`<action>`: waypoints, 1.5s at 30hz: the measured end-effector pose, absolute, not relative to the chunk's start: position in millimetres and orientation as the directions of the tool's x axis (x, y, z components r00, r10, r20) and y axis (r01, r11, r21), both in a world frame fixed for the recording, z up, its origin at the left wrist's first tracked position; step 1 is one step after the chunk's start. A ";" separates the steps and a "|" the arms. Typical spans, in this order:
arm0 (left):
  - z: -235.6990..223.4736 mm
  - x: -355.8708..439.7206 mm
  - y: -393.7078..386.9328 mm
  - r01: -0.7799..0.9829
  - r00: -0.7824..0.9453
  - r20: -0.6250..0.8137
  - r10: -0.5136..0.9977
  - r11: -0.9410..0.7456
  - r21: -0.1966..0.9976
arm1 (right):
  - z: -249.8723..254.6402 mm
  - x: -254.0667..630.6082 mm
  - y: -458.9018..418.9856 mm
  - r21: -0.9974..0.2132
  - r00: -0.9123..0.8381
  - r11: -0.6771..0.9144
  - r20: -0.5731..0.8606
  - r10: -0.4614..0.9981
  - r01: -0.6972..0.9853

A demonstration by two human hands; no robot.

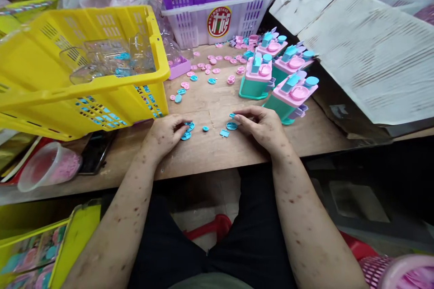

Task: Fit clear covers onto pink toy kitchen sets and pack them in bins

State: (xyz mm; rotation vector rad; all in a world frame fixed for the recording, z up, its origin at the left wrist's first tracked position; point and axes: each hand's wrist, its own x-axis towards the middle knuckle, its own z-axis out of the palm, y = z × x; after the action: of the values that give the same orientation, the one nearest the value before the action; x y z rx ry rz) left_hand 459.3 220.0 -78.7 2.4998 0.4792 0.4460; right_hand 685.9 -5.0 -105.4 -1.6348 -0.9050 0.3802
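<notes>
My left hand [166,135] has its thumb and fingertips closed at the edge of a round blue plastic piece [191,126]. Just below, another blue disc [186,136] lies by the thumb. My right hand [262,125] pinches a small blue plastic piece [232,115]; an oval blue piece [231,126] lies on the wood below its fingertips. Between the hands sit a small blue round part [205,129] and a square blue piece [224,133]. Right of centre stand several pink-and-green toy units [254,76] topped with blue and pink parts.
Pink discs [216,71] lie scattered across the wooden table [210,162]. On the left stands a yellow basket [111,90] holding clear plastic pieces. Stacked purple and white baskets [190,18] are at the back. Cardboard [373,54] borders the right; a phone [96,151] lies left.
</notes>
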 end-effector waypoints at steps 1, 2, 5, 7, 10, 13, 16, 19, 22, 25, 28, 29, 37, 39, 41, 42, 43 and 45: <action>-78.8 458.4 220.1 0.240 0.876 0.216 0.432 -0.777 0.582 | -104.8 685.7 -5.2 -0.935 0.648 -0.033 0.218 0.730 0.353; -78.7 457.3 220.0 0.238 0.869 0.224 0.442 -0.768 0.594 | -104.3 685.4 -5.4 -0.936 0.647 -0.034 0.216 0.731 0.350; -78.1 453.9 219.1 0.235 0.854 0.237 0.464 -0.749 0.620 | -104.0 684.7 -5.9 -0.944 0.639 -0.027 0.202 0.742 0.330; -78.4 452.8 218.4 0.233 0.856 0.232 0.462 -0.746 0.624 | -104.2 684.8 -6.7 -0.947 0.623 -0.030 0.187 0.760 0.320; -80.2 453.2 218.4 0.214 0.861 0.240 0.448 -0.747 0.630 | -104.1 685.7 -8.5 -0.938 0.606 -0.057 0.174 0.776 0.342; -82.5 454.1 219.6 0.191 0.861 0.253 0.442 -0.741 0.644 | -103.4 687.1 -10.1 -0.919 0.604 -0.084 0.182 0.776 0.385; -83.8 453.8 220.6 0.192 0.852 0.254 0.457 -0.725 0.661 | -103.2 688.7 -10.7 -0.894 0.595 -0.095 0.210 0.776 0.438; -84.0 452.7 219.9 0.201 0.841 0.244 0.484 -0.697 0.688 | -103.5 689.5 -10.8 -0.873 0.587 -0.100 0.233 0.775 0.478; -83.2 452.0 218.3 0.211 0.831 0.228 0.508 -0.666 0.715 | -103.5 689.4 -11.1 -0.878 0.591 -0.106 0.221 0.776 0.467; -82.4 451.7 217.0 0.216 0.827 0.217 0.519 -0.649 0.730 | -103.0 689.3 -11.5 -0.889 0.583 -0.105 0.199 0.788 0.445; -83.1 451.3 217.1 0.210 0.825 0.218 0.521 -0.642 0.738 | -102.3 689.9 -11.7 -0.878 0.572 -0.115 0.199 0.796 0.465; -83.7 451.2 217.3 0.208 0.824 0.222 0.521 -0.642 0.738 | -102.1 690.2 -11.8 -0.871 0.569 -0.116 0.207 0.796 0.478; -89.5 451.7 217.7 0.140 0.832 0.255 0.493 -0.630 0.764 | -103.3 689.3 -12.6 -0.803 0.525 -0.107 0.277 0.805 0.587; -89.2 451.5 217.2 0.128 0.834 0.261 0.486 -0.631 0.765 | -104.6 689.1 -11.9 -0.807 0.525 -0.097 0.283 0.803 0.583; -88.3 451.0 216.6 0.129 0.833 0.267 0.484 -0.640 0.757 | -106.0 689.4 -11.1 -0.826 0.529 -0.081 0.279 0.802 0.559; -87.8 450.7 216.2 0.134 0.831 0.269 0.487 -0.644 0.753 | -106.7 689.7 -10.7 -0.836 0.532 -0.077 0.272 0.802 0.543; -87.4 450.4 216.0 0.138 0.829 0.268 0.490 -0.645 0.752 | -107.0 690.1 -10.4 -0.845 0.535 -0.079 0.260 0.803 0.529; -87.2 450.2 215.9 0.139 0.829 0.267 0.491 -0.643 0.753 | -106.8 690.4 -10.0 -0.853 0.544 -0.101 0.231 0.807 0.512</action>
State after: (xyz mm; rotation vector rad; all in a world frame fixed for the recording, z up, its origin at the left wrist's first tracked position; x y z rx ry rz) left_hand 450.2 215.9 -87.2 2.2362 0.4584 0.5887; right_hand 690.4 -10.0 -106.8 -1.7623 -1.1003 0.3628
